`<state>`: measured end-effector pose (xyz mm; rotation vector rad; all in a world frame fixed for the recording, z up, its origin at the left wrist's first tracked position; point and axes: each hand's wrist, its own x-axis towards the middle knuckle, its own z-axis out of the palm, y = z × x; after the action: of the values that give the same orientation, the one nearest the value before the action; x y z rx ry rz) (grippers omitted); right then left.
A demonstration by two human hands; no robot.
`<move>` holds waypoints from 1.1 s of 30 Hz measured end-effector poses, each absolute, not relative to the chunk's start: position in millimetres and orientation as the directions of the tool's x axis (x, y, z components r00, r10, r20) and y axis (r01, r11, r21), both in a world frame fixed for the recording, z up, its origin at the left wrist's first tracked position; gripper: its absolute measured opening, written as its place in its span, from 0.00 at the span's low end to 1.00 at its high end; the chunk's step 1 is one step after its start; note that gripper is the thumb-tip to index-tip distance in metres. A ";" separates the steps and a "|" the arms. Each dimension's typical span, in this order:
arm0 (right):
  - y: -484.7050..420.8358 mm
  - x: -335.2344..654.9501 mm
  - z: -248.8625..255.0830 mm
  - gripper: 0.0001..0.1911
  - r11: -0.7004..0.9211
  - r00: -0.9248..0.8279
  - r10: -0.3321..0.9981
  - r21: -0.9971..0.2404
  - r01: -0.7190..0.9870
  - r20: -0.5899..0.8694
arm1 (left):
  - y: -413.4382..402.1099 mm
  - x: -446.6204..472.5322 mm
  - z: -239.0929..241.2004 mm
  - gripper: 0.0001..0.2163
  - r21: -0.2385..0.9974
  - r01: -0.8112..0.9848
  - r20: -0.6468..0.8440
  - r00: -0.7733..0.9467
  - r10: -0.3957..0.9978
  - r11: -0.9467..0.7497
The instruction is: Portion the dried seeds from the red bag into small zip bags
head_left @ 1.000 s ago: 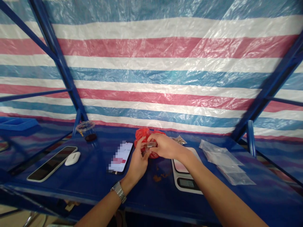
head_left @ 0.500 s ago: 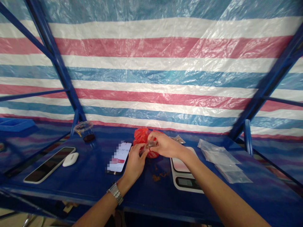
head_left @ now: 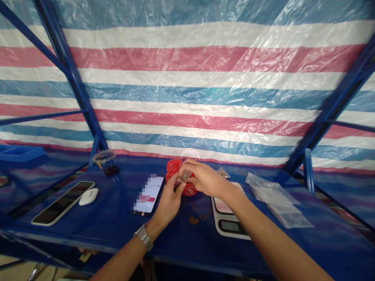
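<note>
Over a crumpled red plastic bag (head_left: 190, 190), both my hands meet at a small clear plastic bag (head_left: 182, 179) with something brownish showing in it. My left hand (head_left: 169, 197) pinches its lower left side between thumb and fingers. From the right, my right hand (head_left: 205, 176) curls round a small see-through piece (head_left: 185, 175) at the top of it; whether this is a separate container or part of the bag I cannot tell. Brown crumbs (head_left: 197, 219) lie on the blue table just in front of the hands.
A white digital scale (head_left: 231, 228) sits under my right forearm, with a small filled bag (head_left: 223, 173) behind it. Flat clear bags (head_left: 277, 195) lie to the right. Leftward are a lit phone (head_left: 149, 197), a dark phone (head_left: 63, 205), a white earphone case (head_left: 88, 196) and a plastic cup (head_left: 108, 164).
My right hand has shifted slightly left and up, and the see-through piece has tilted towards my left hand. My left hand stays nearly in place.
</note>
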<state>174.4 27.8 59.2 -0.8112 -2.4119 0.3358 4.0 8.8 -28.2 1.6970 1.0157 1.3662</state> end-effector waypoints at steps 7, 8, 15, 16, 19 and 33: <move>20.9 170.8 61.2 0.24 0.775 -0.634 0.630 -0.314 0.548 0.449 | 8.0 3.2 -24.3 0.20 0.875 0.131 0.453 0.122 0.883 -0.467; 20.8 170.3 61.1 0.25 0.775 -0.629 0.631 -0.325 0.542 0.454 | 8.3 2.9 -24.2 0.20 0.878 0.136 0.447 0.111 0.888 -0.459; 27.4 171.0 62.8 0.18 0.761 -0.545 0.647 -0.408 0.505 0.533 | 10.9 -0.7 -25.8 0.21 0.901 0.121 0.411 0.062 0.909 -0.416; 30.1 171.9 61.6 0.16 0.738 -0.487 0.669 -0.422 0.527 0.562 | 11.0 -1.1 -26.1 0.21 0.907 0.112 0.401 0.057 0.914 -0.405; 40.4 175.9 52.6 0.16 0.608 -0.282 0.754 -0.467 0.641 0.593 | 10.4 -1.0 -25.8 0.21 0.916 0.110 0.387 0.017 0.922 -0.387; 25.4 181.7 39.4 0.13 0.459 -0.337 0.867 -0.853 0.249 0.368 | 0.4 15.0 -1.4 0.17 0.898 0.081 0.437 -0.065 0.897 -0.432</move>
<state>181.7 25.4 39.4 -0.9438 -1.8331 0.8869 15.0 0.4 -1.4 1.5476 1.0718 1.5691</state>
